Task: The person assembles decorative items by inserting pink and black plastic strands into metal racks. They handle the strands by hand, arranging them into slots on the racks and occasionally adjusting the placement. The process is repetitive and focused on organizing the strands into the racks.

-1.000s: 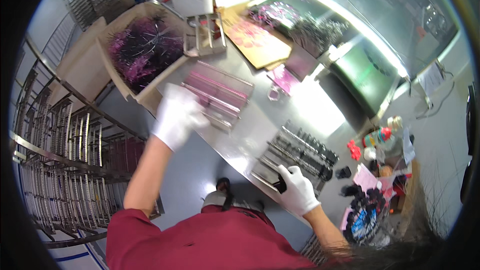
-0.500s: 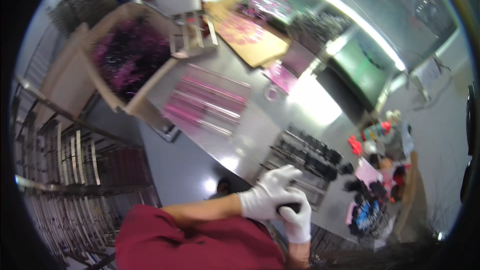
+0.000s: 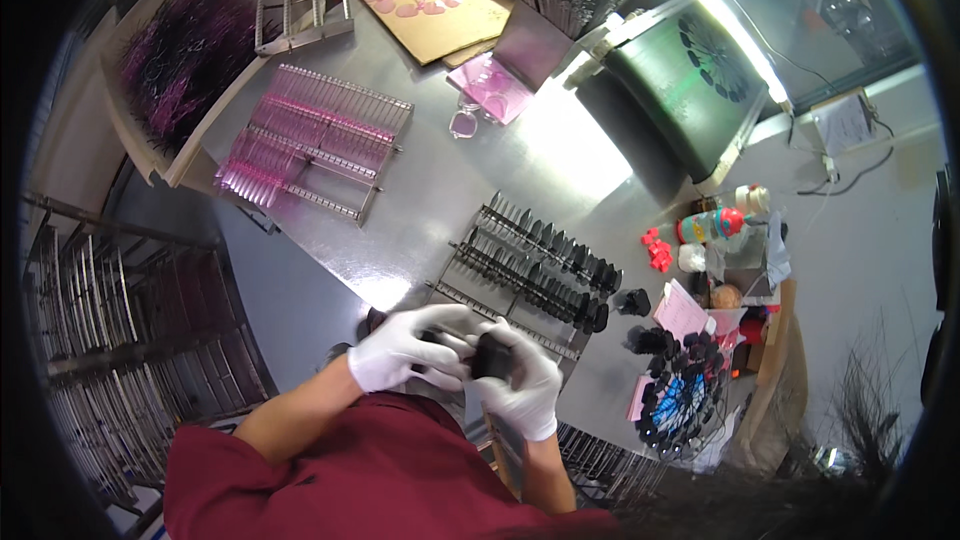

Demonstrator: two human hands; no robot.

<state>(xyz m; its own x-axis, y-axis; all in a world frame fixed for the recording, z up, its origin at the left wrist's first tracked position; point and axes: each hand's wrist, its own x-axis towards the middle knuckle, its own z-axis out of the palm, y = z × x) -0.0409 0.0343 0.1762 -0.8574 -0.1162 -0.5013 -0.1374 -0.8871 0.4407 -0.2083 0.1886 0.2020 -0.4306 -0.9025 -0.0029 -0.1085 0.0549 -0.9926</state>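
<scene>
Compared with a second ago, see left hand [image 3: 396, 350] brought away from pink rack [image 3: 320, 145] and across to right hand [image 3: 524, 385], now nearly meeting it just in front of red shirt [image 3: 370, 470]. Half a second ago, also close together, but reaching over near part of metal rack [image 3: 500, 315]; now drawn back from there, leaving more of its bare front rail in sight. Find the whole view shifted too.

As for black piece [image 3: 492, 356]: dark, rounded, smooth-looking; too shaded for finer detail. Similar in colour to dark rows [image 3: 540, 265] on metal rack.

Find it in right hand, grasped between bent fingers and thumb, on the side facing left hand, between right palm and left fingertips. In left hand, see curled fingers with dark sliver [image 3: 430, 338] showing among them; cannot tell whether separate or part of something larger, nor whether gripped. Cannot tell whether touching black piece with left fingertips.
</scene>
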